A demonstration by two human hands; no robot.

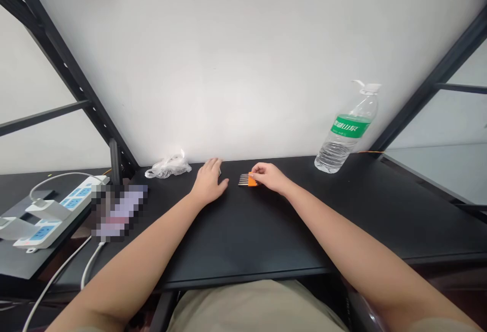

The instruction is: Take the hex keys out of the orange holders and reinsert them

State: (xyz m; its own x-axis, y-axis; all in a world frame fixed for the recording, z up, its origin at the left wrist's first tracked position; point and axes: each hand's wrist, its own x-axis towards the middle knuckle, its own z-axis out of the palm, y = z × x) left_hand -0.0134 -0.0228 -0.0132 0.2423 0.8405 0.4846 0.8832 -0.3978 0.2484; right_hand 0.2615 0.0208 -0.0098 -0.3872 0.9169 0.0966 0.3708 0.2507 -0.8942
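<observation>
On the black table, my right hand pinches an orange holder with its thumb and fingers. Several thin metal bits stick out of the holder's left side, parallel to one another. To the left, my left hand rests palm down on the table with its thumb held apart. Small light-coloured tips show beside its fingers; the rest of them is hidden by the hand. A gap of bare table separates the two hands.
Behind my left hand's side lies a crumpled clear plastic bag. A large water bottle with a green label stands at the back right. At the left are a blurred phone-like object, a power strip and white cables.
</observation>
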